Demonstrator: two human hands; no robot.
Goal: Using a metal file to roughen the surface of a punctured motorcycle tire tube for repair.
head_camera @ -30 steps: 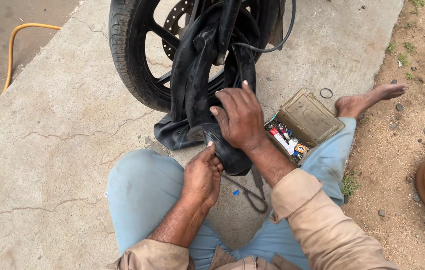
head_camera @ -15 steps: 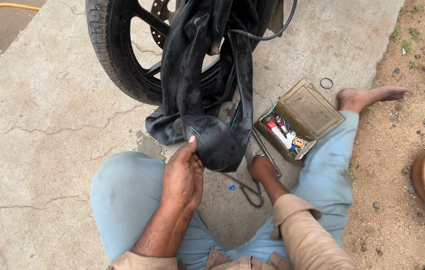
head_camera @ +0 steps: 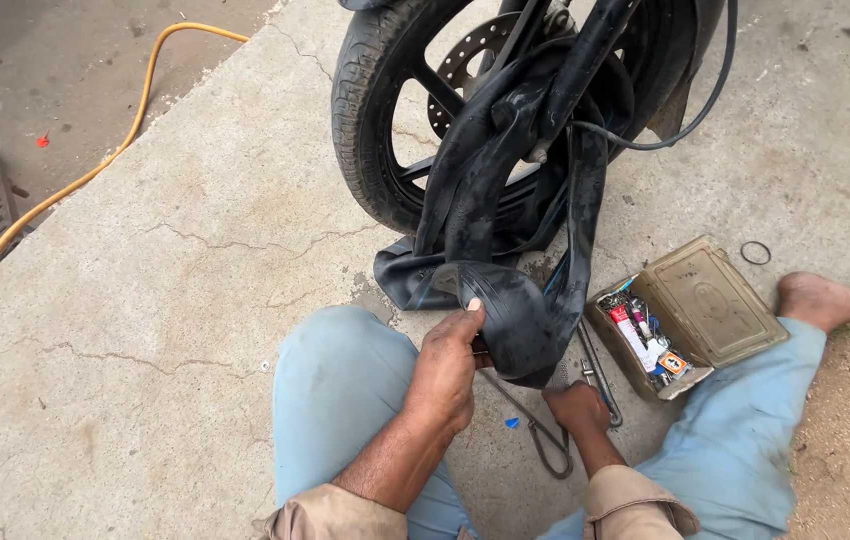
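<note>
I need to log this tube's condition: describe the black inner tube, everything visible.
The inner tube is black rubber, limp and deflated, pulled out of the wheel and draped in folds over the fork. Its lower loop hangs to the concrete, bulging between the knees. The left hand grips this fold from above; the right hand is beneath it, beside the metal tyre levers.

We are noting a cracked concrete slab [head_camera: 175,300] carrying everything. A motorcycle wheel [head_camera: 385,140] is standing on it, a black inner tube [head_camera: 505,300] trailing down to it. An open tin box [head_camera: 690,315] of small items is lying at right, a rubber ring [head_camera: 756,252] beyond it, metal tyre levers [head_camera: 545,440] nearer, a yellow hose [head_camera: 55,200] curving at left.
</note>
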